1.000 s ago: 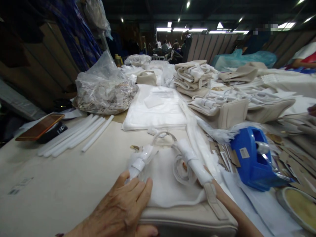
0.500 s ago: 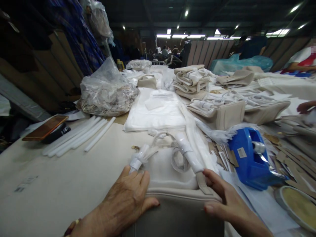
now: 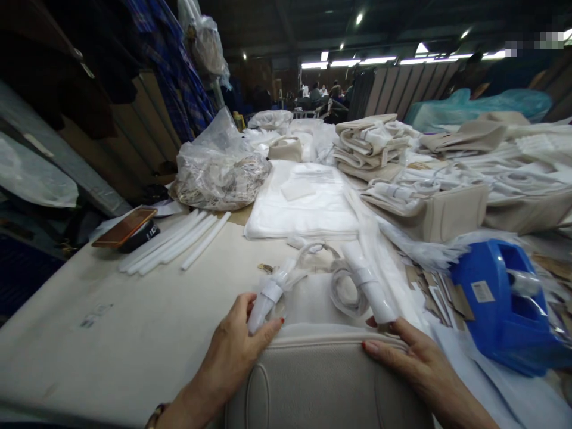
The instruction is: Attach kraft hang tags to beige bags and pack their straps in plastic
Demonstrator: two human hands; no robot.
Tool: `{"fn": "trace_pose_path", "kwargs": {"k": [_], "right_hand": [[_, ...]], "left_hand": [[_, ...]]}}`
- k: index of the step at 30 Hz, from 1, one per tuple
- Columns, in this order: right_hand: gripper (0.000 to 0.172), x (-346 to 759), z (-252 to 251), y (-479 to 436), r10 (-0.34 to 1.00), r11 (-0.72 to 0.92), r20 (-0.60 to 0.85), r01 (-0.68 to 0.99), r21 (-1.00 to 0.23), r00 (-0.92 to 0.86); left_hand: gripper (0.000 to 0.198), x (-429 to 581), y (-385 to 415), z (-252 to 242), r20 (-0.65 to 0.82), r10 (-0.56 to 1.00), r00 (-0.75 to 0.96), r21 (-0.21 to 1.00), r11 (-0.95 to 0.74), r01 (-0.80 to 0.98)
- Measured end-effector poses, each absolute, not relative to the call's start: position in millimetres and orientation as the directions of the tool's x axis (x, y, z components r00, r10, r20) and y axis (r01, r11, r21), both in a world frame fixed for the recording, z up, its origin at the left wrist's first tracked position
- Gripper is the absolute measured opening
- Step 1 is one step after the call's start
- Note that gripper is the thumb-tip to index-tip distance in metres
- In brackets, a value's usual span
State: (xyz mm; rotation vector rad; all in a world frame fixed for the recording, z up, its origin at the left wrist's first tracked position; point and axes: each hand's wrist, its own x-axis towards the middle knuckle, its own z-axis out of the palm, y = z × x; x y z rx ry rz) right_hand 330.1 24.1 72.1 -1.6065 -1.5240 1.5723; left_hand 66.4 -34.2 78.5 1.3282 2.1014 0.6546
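Note:
A beige handbag (image 3: 322,381) stands close in front of me, its stitched top edge towards me. Its handle is wrapped in white foam and clear film, showing as a left wrapped part (image 3: 272,292) and a right wrapped part (image 3: 370,283). My left hand (image 3: 227,351) has thumb and fingers round the lower end of the left part. My right hand (image 3: 413,357) grips the bag's top right corner by the right part, thumb on the front panel. A coiled strap (image 3: 346,292) in film lies between the wrapped parts, and a gold clasp (image 3: 266,268) lies left of them.
White foam tubes (image 3: 205,241) and a phone (image 3: 125,228) lie at left, near a plastic bag (image 3: 223,179) of parts. White sheets (image 3: 304,208) are stacked ahead. A blue tape dispenser (image 3: 496,298) stands right, below more beige bags (image 3: 456,214).
My left hand has gone from lying over the bag's top edge to gripping the left wrapped handle end. The bag's front has tilted into view, and the head view has swung left.

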Motion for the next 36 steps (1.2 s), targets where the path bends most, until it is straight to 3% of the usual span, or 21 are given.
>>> {"fn": "trace_pose_path", "kwargs": {"k": [4,6,8,10,13,15,18,20,21,23,26,28,30,33,36], "right_hand": [[0.052,329.8,66.1,23.5,0.868,-0.336,-0.439,0.376,-0.864,-0.233],[0.051,327.7,65.9,21.5,0.876,-0.347,-0.433,0.344,-0.873,-0.213],[0.049,325.5,66.2,19.9,0.883,-0.347,-0.421,0.316,-0.883,-0.207],[0.046,324.7,65.5,19.8,0.883,-0.348,-0.417,0.294,-0.890,-0.216],[0.045,326.1,61.2,21.7,0.868,-0.363,-0.427,0.263,-0.894,-0.254],[0.046,327.4,57.6,23.1,0.858,-0.374,-0.436,0.250,-0.893,-0.271],[0.047,327.5,55.5,23.8,0.848,-0.396,-0.454,0.244,-0.885,-0.273],[0.046,326.2,56.8,23.8,0.840,-0.420,-0.472,0.231,-0.878,-0.268],[0.046,325.4,57.7,24.0,0.834,-0.436,-0.484,0.221,-0.873,-0.266],[0.045,324.2,58.4,24.9,0.823,-0.460,-0.500,0.201,-0.865,-0.269],[0.046,324.0,54.0,28.3,0.837,-0.421,-0.470,0.219,-0.880,-0.280],[0.046,324.9,48.7,31.1,0.842,-0.395,-0.453,0.236,-0.888,-0.294],[0.046,325.7,44.4,33.2,0.830,-0.399,-0.460,0.239,-0.885,-0.314],[0.047,326.0,42.5,34.0,0.836,-0.382,-0.442,0.235,-0.894,-0.325],[0.047,324.6,44.7,33.2,0.860,-0.361,-0.413,0.215,-0.908,-0.301]], "left_hand": [[0.030,71.8,-14.2,90.4,-0.271,0.898,-0.347,0.558,0.441,0.703],[0.029,70.7,-7.9,88.0,-0.230,0.899,-0.372,0.633,0.429,0.645],[0.032,67.8,-5.1,82.1,-0.243,0.893,-0.378,0.783,0.411,0.467],[0.037,64.8,-4.9,76.5,-0.358,0.866,-0.348,0.887,0.432,0.162],[0.042,62.3,-5.9,72.5,-0.530,0.829,-0.178,0.839,0.481,-0.255],[0.044,61.6,-5.9,72.1,-0.546,0.834,-0.078,0.797,0.489,-0.353],[0.039,61.0,-4.5,71.3,-0.510,0.850,-0.129,0.854,0.483,-0.193],[0.033,61.5,-3.2,69.1,-0.402,0.885,-0.233,0.887,0.440,0.140],[0.031,62.3,-2.8,67.1,-0.330,0.904,-0.272,0.846,0.411,0.341],[0.030,65.0,-2.9,60.9,-0.182,0.933,-0.310,0.639,0.352,0.683],[0.028,70.5,-4.8,48.2,0.194,0.950,-0.246,0.290,0.184,0.939],[0.024,73.3,-6.2,42.0,0.516,0.855,-0.059,0.068,0.027,0.997],[0.026,75.0,-7.6,40.9,0.658,0.728,0.192,-0.101,-0.167,0.981],[0.026,78.9,-10.2,46.6,0.553,0.641,0.533,-0.172,-0.537,0.826],[0.029,90.8,-12.9,49.5,0.414,0.644,0.644,-0.184,-0.633,0.752]]}}
